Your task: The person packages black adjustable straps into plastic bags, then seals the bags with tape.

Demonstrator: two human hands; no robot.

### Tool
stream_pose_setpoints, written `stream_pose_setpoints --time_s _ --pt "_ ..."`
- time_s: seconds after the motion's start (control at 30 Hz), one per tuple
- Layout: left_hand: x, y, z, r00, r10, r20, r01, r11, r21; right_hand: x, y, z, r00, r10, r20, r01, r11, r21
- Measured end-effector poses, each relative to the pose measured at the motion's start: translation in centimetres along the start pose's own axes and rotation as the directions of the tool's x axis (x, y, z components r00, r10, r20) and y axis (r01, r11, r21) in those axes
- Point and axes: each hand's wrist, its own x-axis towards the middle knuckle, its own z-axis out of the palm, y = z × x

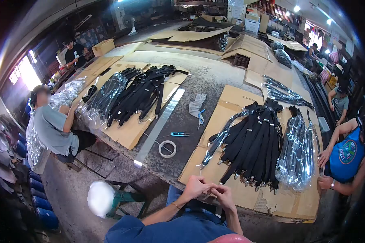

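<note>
My left hand point(198, 188) and my right hand point(223, 196) meet at the table's front edge, fingertips pinched together. Whatever lies between them is too small or hidden to make out. Just beyond, a bundle of black suspenders point(253, 135) with metal clips lies fanned out on a cardboard sheet point(225, 97). To its right are suspenders in transparent plastic sleeves point(298, 152). Left of my hands, a roll of tape point(167, 149), blue thread snips point(179, 134) and a long metal ruler point(160, 126) rest on the dark tabletop.
A grey cloth point(197, 106) lies mid-table. More black suspenders point(144, 93) cover the left cardboard. One person point(54, 125) sits at left, another in a blue top point(346, 156) works close at right; others are farther off. A white-topped stool point(101, 198) stands at lower left.
</note>
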Motion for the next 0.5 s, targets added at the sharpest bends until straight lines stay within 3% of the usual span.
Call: stream_pose_setpoints --time_s 0.13,0.2,0.23,0.33,0.4,0.5 --pt "-0.3 1.4 -0.6 1.000 0.000 0.000 0.000 0.990 0.142 0.3 0.6 -0.2 0.999 -0.036 -0.007 0.036 0.999 -0.007" --pt "-0.2 0.7 -0.4 0.981 0.107 0.160 -0.072 0.975 -0.209 0.3 0.5 -0.1 1.000 -0.026 -0.011 0.026 0.999 -0.028" --pt "-0.1 0.1 -0.3 0.981 0.108 0.160 -0.073 0.975 -0.209 0.3 0.5 -0.1 1.000 -0.010 -0.014 0.010 1.000 -0.014" --pt "0.0 -0.7 -0.1 0.967 0.204 0.151 -0.166 0.959 -0.231 0.4 0.5 -0.2 1.000 0.008 -0.013 -0.008 1.000 0.008" --pt "-0.4 -0.3 -0.1 0.985 0.156 0.074 -0.145 0.981 -0.130 0.5 0.7 -0.1 1.000 0.013 -0.005 -0.013 1.000 0.016" --pt "-0.6 0.2 -0.1 0.995 0.103 -0.014 -0.104 0.986 -0.127 0.7 1.1 -0.1 0.999 -0.013 0.038 0.013 1.000 0.002"
